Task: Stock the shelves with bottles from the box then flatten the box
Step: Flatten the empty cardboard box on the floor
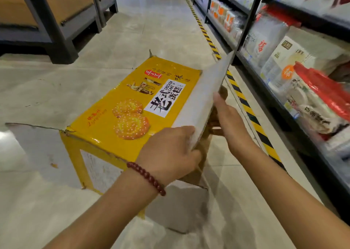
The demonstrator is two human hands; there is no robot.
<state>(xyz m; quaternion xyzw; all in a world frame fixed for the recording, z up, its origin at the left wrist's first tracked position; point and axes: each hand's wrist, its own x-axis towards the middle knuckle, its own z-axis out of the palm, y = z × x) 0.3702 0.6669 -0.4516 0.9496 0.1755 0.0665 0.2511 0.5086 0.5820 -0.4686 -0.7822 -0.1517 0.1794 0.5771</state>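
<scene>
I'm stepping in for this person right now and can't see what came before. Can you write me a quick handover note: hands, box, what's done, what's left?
Left hand: grips the near end of the raised pale flap of the yellow box.
Right hand: fingers straight, pressed flat against the flap's far face.
Box: on its side on the floor in the aisle beside the shelves, other flaps splayed open, still box-shaped.
Done: no bottles in view; the box's inside is hidden, so check that it is empty.
Left: fold the flaps and flatten the box.
</scene>
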